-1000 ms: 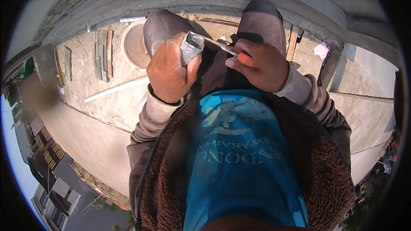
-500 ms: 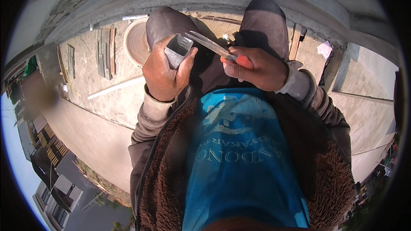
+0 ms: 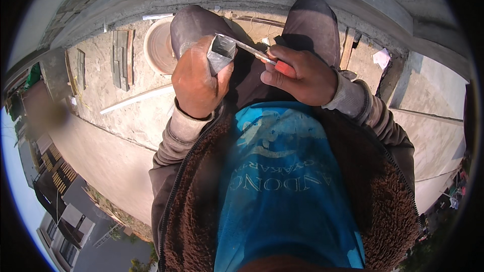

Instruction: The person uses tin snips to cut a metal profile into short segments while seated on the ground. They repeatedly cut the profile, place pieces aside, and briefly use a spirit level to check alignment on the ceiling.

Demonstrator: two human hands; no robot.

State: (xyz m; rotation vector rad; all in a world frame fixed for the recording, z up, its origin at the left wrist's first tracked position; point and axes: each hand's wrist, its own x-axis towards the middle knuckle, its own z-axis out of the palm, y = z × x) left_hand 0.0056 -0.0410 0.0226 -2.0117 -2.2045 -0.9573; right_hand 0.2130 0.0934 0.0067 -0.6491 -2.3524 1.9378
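Head view, upper centre: likely stiff tube (image 3: pixel 218 64) is side-gripped by left hand (image 3: pixel 195 78), red-handled tool (image 3: pixel 255 52) by right hand (image 3: pixel 308 76).

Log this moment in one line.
Left hand: holds square grey tube | Right hand: holds red-handled tool, blade at tube's open end | Round tub: beside left leg

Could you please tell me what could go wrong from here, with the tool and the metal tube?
The red-handled tool in the right hand reaches the metal tube at its rim; it might slip toward the bare left hand.
Only the left hand appears to support the tube, so it could twist under pressure.
The rim may be sharp; bare fingers are close.
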